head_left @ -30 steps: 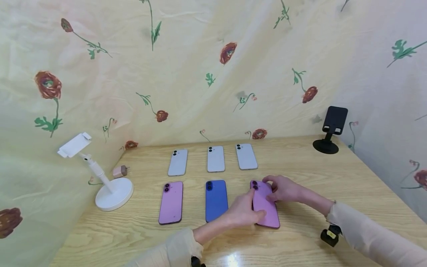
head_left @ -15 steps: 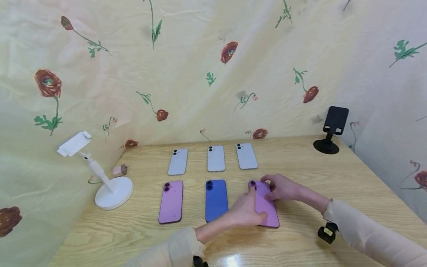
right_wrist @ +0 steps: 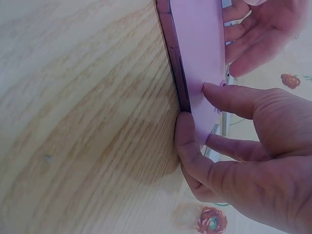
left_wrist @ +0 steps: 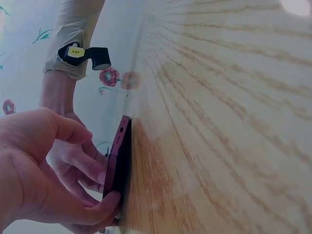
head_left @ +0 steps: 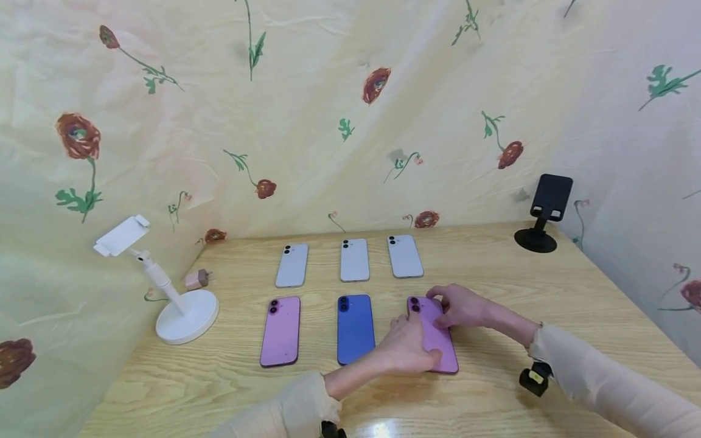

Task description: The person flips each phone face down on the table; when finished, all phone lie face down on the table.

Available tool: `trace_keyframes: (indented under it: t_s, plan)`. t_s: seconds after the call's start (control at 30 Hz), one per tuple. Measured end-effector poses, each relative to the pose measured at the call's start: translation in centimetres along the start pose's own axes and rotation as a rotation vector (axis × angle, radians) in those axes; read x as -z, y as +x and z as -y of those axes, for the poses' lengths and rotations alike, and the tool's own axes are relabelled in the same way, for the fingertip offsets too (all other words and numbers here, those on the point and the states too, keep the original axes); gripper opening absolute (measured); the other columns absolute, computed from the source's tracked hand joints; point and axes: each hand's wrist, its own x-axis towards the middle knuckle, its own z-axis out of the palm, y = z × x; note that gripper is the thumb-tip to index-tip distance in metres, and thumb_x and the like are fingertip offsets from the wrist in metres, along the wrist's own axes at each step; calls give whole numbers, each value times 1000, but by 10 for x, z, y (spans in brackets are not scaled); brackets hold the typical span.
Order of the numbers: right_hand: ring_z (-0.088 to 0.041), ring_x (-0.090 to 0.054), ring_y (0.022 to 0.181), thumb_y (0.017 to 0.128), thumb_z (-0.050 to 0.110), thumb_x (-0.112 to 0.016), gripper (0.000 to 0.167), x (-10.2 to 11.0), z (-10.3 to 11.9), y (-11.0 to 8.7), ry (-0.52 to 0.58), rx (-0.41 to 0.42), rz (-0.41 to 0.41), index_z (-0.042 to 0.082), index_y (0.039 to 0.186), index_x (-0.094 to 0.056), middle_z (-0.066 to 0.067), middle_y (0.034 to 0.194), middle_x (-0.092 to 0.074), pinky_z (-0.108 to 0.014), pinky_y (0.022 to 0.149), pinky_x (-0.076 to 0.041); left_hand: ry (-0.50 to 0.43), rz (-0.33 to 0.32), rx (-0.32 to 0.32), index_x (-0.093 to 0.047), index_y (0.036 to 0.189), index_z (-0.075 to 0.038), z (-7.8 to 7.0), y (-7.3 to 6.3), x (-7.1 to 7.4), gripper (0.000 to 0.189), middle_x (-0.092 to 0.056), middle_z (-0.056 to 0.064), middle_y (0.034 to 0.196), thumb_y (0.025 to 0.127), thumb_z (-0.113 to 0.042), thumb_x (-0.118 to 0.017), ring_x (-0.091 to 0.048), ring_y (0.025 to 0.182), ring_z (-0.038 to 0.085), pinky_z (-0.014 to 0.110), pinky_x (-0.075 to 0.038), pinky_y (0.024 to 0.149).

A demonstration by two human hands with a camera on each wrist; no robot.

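A pinkish-purple smartphone [head_left: 442, 342] lies back up on the wooden table, its two cameras at the far end. My left hand [head_left: 406, 348] reaches across from the near left, fingers at the phone's left long edge and thumb over its lower back. In the left wrist view one fingertip of that hand touches the phone's edge, low at the table. From the right, my right hand [head_left: 464, 306] grips the upper right part, thumb on the back [right_wrist: 202, 53], fingers round the edge. A blue smartphone [head_left: 355, 331] lies just left of my left hand.
Another pink smartphone [head_left: 281, 331] lies farther left. Behind, a row of three white smartphones [head_left: 355, 260] crosses the table. A white phone stand [head_left: 187, 316] and a pink charger plug [head_left: 197, 279] are at the left. A black phone stand [head_left: 537, 238] occupies the back right corner.
The phone between my hands has shifted slightly left at its far end. Both hands have moved a little with it, and the left fingers sit more bent. The other phones stay put.
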Motion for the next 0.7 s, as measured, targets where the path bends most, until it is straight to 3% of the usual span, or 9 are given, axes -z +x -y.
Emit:
trace_keyframes:
  t_s: [0.23,0.7]
  plan:
    - [-16,-56,68,77,-1,-79,54,1,2,2,-22,2,6,-12,124,-55,-8,83,-61,-31,60,-49,-14,14,11,-32,150,10,0,-2,1,91,-48,26,140,84,-36,-74,-45,129,32,42,-46,98]
    - [-15,-53,67,77,1,-79,53,0,1,3,-44,44,1,-12,123,-56,-6,80,-59,-29,58,-46,-20,16,31,-27,152,9,-1,-3,-1,97,-42,28,143,82,-36,-76,-41,131,31,40,-46,98]
